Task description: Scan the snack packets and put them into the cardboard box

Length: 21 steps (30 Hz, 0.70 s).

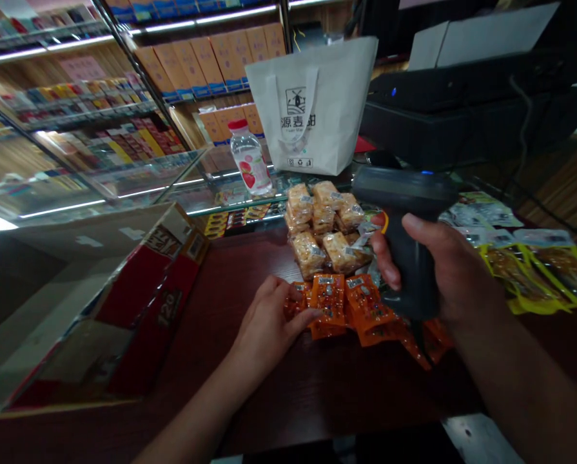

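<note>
My right hand (457, 270) is wrapped around the handle of a dark barcode scanner (411, 258), held over the snacks. Small orange snack packets (327, 299) lie in a loose row below it. Around the leftmost of these packets my left hand (269, 319) is closed, fingers behind and thumb in front; the fingertips are partly hidden. Just behind the orange packets are stacked several clear-wrapped pale snack blocks (310, 254) with small barcode labels. The scanner and my right hand cover part of the packets on the right.
An open cardboard box (172, 303) stands on the left of the dark wooden counter (288, 393). Behind are a clear bottle (249, 164) with a red cap and a white carrier bag (336, 109). Yellow-edged snack bags (534, 264) lie right; stocked shelves (211, 61) fill the back.
</note>
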{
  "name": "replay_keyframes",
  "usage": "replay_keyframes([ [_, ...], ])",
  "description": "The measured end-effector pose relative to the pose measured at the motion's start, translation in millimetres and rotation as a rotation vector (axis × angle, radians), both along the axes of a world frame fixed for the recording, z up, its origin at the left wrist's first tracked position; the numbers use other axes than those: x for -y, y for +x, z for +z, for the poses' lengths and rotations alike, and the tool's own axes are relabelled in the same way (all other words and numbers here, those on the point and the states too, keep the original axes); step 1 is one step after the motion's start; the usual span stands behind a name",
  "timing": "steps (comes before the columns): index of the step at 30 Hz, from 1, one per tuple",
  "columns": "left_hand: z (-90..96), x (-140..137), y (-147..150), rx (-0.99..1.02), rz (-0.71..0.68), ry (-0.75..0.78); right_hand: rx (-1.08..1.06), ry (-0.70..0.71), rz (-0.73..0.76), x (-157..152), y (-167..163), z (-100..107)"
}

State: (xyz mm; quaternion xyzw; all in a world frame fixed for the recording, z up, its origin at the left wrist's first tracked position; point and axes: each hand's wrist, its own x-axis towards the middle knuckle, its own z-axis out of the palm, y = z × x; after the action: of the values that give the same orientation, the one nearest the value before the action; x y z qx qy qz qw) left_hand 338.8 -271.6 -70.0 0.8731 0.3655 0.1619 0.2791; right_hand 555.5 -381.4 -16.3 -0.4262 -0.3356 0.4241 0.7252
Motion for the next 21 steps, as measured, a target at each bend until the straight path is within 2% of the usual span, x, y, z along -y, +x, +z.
replay_keyframes([
  [5,-9.4,4.7,13.4,0.013,-0.006,-0.105,0.006,-0.002,-0.048,-0.8,0.0,-0.2],
  [9,-13.2,4.6,14.5,0.204,0.023,-0.235,0.079,-0.045,-0.016,-3.2,-1.9,0.3],
  [15,-2.2,-3.6,-6.2,0.442,0.113,-0.558,0.129,-0.152,0.066,-5.5,-14.7,3.7],
  [21,-0.7,-29.8,-33.0,0.649,0.161,-0.667,0.117,-0.199,0.163,-11.9,-38.2,2.2],
])
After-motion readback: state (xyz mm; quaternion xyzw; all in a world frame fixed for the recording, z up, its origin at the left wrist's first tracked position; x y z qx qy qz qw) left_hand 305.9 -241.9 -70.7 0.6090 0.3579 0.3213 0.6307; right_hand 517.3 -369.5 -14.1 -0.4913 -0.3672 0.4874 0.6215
